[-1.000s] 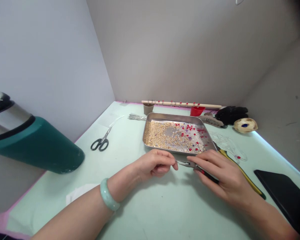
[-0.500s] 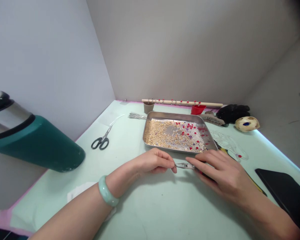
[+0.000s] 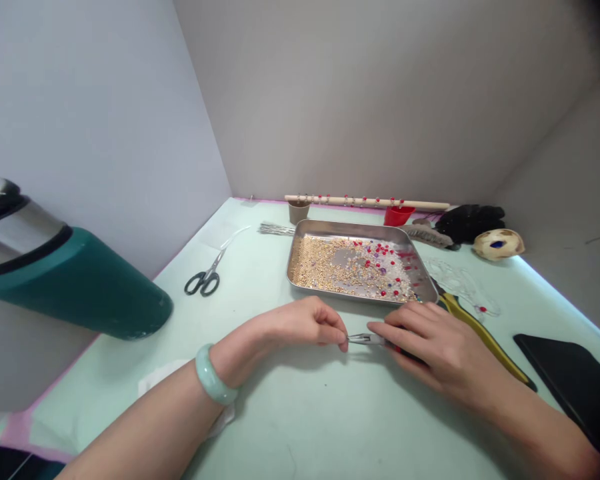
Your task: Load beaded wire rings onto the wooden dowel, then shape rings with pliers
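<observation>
Pliers with slim metal jaws lie in the grip of my right hand, its fingers wrapped round the mostly hidden handles. Their tips point left and meet the fingertips of my left hand. The left thumb and fingers are pinched together; whatever is between them is too small to make out. A pale green bangle circles the left wrist. Just beyond both hands sits a metal tray of gold, clear, red and purple beads.
Black-handled scissors and a green bottle stand left. Behind the tray, a wooden stick with beaded rings rests across a brown cup and red cup. Yellow-handled pliers and a black flat object lie right.
Both hands have shifted slightly left with the pliers, whose tips stay at the left fingertips. More of the yellow-handled tool shows beside my right hand. The view has moved a little.
</observation>
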The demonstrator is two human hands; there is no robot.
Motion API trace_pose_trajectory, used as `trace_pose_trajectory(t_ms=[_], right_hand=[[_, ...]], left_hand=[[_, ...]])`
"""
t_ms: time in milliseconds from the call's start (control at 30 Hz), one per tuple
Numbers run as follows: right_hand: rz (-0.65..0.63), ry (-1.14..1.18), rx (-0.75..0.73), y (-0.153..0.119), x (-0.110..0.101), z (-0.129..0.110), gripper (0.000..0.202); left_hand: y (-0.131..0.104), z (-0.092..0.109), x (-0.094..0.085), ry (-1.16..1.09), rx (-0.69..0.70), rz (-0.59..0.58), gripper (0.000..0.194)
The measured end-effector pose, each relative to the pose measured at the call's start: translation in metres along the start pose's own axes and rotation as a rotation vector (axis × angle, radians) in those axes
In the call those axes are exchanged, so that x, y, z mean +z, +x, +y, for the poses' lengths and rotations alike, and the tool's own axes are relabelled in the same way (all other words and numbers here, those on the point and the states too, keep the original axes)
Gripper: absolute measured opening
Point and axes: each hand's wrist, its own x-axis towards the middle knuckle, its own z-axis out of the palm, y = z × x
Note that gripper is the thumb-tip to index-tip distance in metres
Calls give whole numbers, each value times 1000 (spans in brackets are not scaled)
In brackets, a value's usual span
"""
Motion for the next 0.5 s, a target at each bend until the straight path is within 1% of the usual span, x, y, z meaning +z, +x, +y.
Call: trace_pose_trajectory(t_ms=[133,267,400,500], right_hand=[[8,21,10,-1,1,0,26],[-10,107,47,-1,1,-2,27],[11,249,143,1,1,-6,26],[-37,348,236,3,2,-8,24]], left_hand=[[-1,1,-1,16,17,-23,17],[-1,0,-1,27,34,-8,17],[0,1,-2,69,85,55,20],[2,1,0,199,129,138,20]])
